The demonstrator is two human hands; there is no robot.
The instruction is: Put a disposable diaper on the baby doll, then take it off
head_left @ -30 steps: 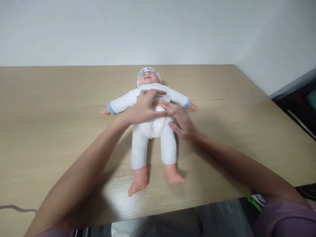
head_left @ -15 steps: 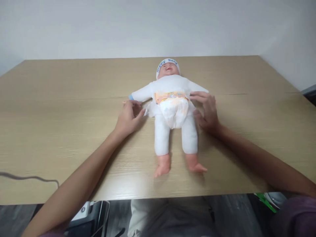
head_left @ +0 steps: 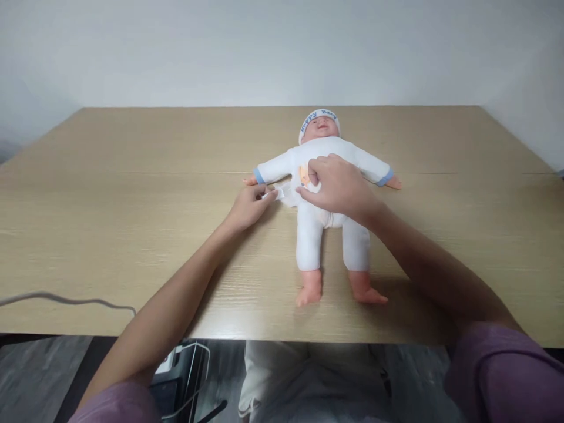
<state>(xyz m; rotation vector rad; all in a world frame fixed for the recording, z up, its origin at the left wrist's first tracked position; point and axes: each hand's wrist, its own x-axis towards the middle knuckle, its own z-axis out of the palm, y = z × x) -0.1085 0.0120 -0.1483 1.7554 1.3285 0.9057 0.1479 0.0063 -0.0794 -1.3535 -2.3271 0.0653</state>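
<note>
A baby doll (head_left: 319,150) in a white suit with blue cuffs and a lettered headband lies on its back, its feet towards me. Round its waist is a white diaper (head_left: 289,195) with an orange print; a side flap spreads out at the left. My left hand (head_left: 251,205) pinches the end of that flap, where a white tab shows. Over the doll's belly hovers my right hand (head_left: 341,185), thumb and forefinger apart, with nothing visible between them. It hides most of the diaper's front.
The wooden table (head_left: 154,223) has a seam running across it behind the doll. A grey cable (head_left: 66,299) lies near the front left edge, and a white wall (head_left: 282,53) stands behind. Below the table edge are a dark case and a white cord (head_left: 207,364).
My right hand has moved left from the doll's side to above the diaper's front. My left fingers have closed on the flap's end. The view has shifted, so the doll appears farther right.
</note>
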